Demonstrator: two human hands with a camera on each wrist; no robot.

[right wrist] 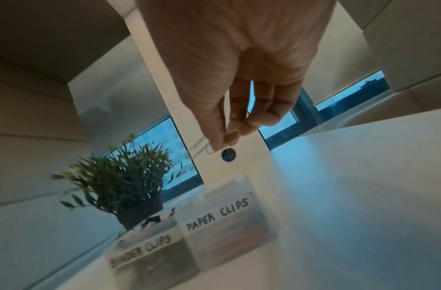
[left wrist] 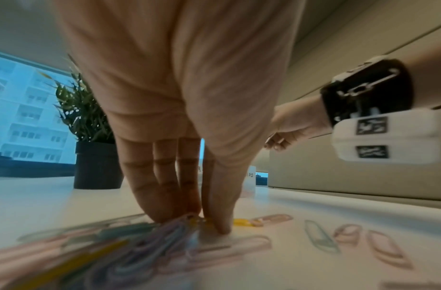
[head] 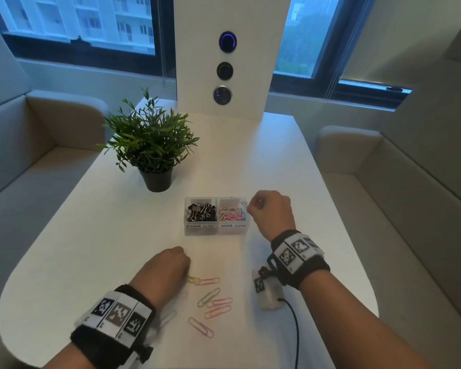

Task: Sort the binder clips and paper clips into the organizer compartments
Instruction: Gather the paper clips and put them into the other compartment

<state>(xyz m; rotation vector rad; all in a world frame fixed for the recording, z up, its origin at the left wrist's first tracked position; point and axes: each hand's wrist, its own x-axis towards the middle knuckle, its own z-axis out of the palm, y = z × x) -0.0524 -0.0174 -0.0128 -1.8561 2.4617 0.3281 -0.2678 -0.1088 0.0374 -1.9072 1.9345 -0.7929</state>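
A clear two-part organizer [head: 215, 230] stands mid-table. Its left compartment, labelled BINDER CLIPS, holds black binder clips [head: 200, 211]; the right one, labelled PAPER CLIPS [right wrist: 216, 215], holds coloured paper clips [head: 230, 213]. My right hand [head: 252, 206] hovers at that compartment's right edge and pinches a pale paper clip [right wrist: 199, 146] between thumb and fingers [right wrist: 230, 135]. Several loose paper clips [head: 213, 302] lie near the front. My left hand [head: 183, 265] is down on the table at their left end, thumb and fingertips [left wrist: 219, 225] closing on a clip beside a yellow one [left wrist: 241, 222].
A potted plant [head: 152, 145] stands behind and left of the organizer. A white pillar with three round buttons [head: 224, 67] rises at the table's far end. Beige sofas flank the table. The right wrist camera and its black cable [head: 293, 320] hang near the front right.
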